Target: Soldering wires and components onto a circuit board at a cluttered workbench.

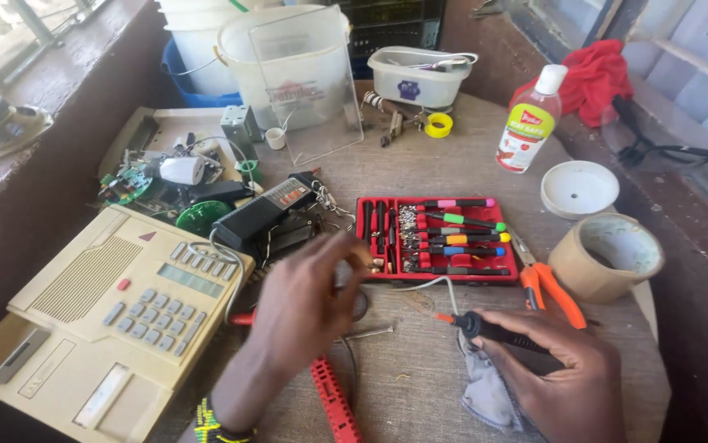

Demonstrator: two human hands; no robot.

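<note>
The right hand (563, 377) sits at the lower right of the frame, its grip closed around a black probe-like tool (497, 331) with an orange tip that points left toward the centre. Under this hand lies a grey-blue cloth (489, 398). The left hand (305, 308), blurred, is raised at lower centre with fingertips pinched narrow on something small; what it is cannot be told. A thin metal pin (368, 332) lies on the worktop (419, 369) between the two hands, in the only bare patch of wood.

That patch is hemmed in. Just above it is a red tray of screwdriver bits (436, 239), with orange-handled pliers (546, 291) along its right edge. A beige desk telephone (100, 316) fills the lower left, its corner close to the left wrist. A red toothed strip (333, 402) runs off the bottom edge. At the right, a roll of brown tape (606, 256) stands near the worktop's rim, with a white lid (579, 189) and a plastic bottle (528, 123) behind it. Circuit boards and parts (173, 180) crowd the upper left.
</note>
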